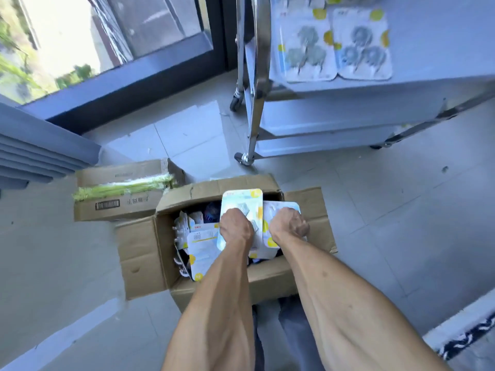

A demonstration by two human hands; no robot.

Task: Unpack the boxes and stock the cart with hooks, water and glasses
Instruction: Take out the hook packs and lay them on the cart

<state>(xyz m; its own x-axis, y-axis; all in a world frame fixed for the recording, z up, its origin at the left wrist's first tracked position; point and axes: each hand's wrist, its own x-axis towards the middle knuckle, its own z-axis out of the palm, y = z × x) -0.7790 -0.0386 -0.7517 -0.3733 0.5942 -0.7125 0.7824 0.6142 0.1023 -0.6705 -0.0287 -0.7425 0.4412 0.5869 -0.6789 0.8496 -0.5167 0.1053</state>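
Reaching down into an open cardboard box (160, 253) on the tiled floor (388, 210), the person has both bare forearms stretched out over it. The left hand (235, 227) is curled round a hook pack (242, 203), a white card with yellow dots that stands tilted above the box's far side. Just to its right, the right hand (290, 223) grips a second hook pack (286, 207), whose upper corner shows past the knuckles. More carded packs (199, 245) lie jumbled in the left part of the box, some on edge.

At far left, touching the open box's flap, sits a second cardboard box (117, 210) with something green (126, 187) showing along its top.

At far right stands the cart (348, 116), on castors with a metal frame. Two hook packs (336, 50) lie flat side by side on its top shelf, with the edges of others just beyond them. A dark-framed glass door (150, 49) fills the far left.
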